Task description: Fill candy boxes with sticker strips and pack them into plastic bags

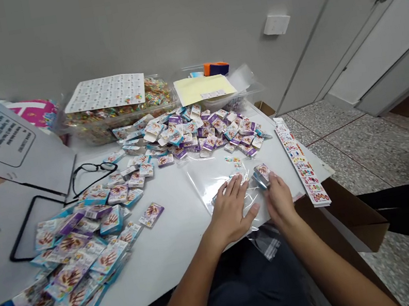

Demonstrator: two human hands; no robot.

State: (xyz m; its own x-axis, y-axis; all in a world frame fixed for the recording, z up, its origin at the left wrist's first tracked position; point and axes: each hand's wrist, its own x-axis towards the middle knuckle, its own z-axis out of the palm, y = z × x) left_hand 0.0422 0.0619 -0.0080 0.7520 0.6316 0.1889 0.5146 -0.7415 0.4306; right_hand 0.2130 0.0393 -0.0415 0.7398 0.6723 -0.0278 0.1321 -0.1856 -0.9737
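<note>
My left hand (pixel 232 213) lies flat, fingers stretched out, on a clear plastic bag (pixel 203 177) at the table's front edge. Something small and bluish sits beneath its fingertips, mostly hidden. In my right hand (pixel 279 198), just to the right, the fingers are closed round a small printed box (pixel 261 171); a blue side shows below its top, and I cannot tell whether it is one box or two. Tiny colourful packets (pixel 234 161) lie on the plastic above my left hand. Another clear bag piece (pixel 266 242) hangs over my lap.
Behind lie many small purple and blue boxes (pixel 207 134); a second heap (pixel 84 256) covers the left. Clear tubs (pixel 105 120) stand against the wall. Black glasses (pixel 91 167) rest on the left. A sticker strip (pixel 303 165) lines the right edge, above a cardboard box (pixel 357 221).
</note>
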